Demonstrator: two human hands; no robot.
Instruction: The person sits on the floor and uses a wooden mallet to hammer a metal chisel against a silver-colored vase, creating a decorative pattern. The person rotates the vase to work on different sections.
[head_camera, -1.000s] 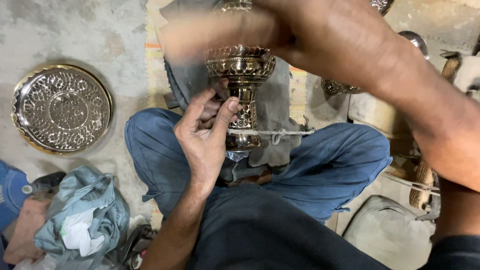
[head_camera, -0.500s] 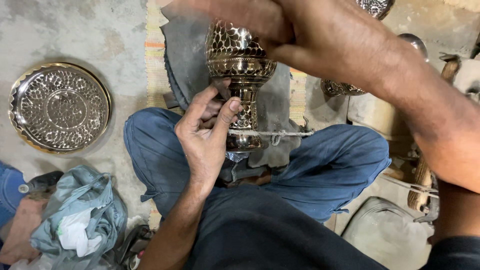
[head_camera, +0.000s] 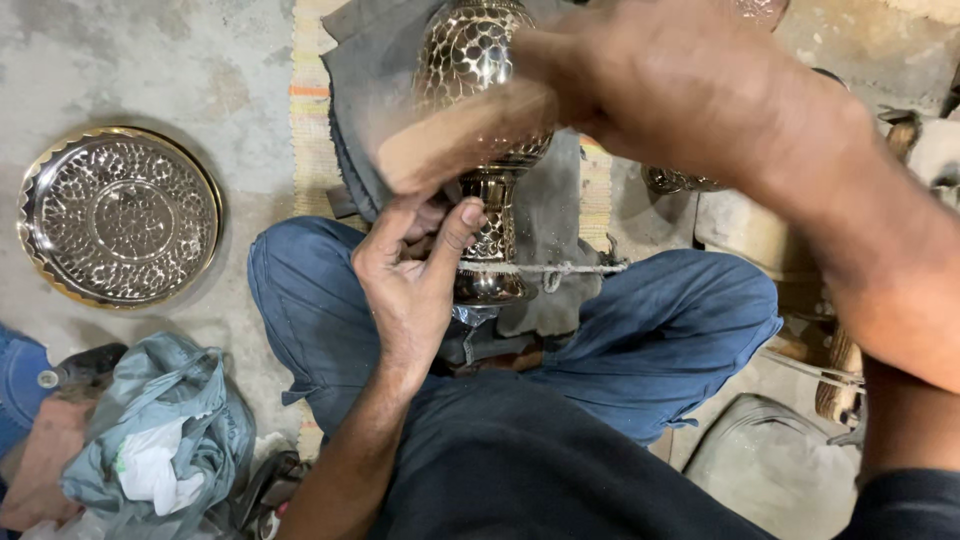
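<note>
While goblet (head_camera: 478, 110) stem is clenched by left hand (head_camera: 415, 285), bowl rubbed by blurred right hand (head_camera: 640, 95), grip unclear; polishing unfinished; tray (head_camera: 118, 215) left of goblet.

No labels, signs or screens show anywhere. The one thing close to a package is a crumpled grey-green plastic bag (head_camera: 165, 430) lying on the floor at the lower left, loosely bunched, with something white showing through its open folds.
</note>
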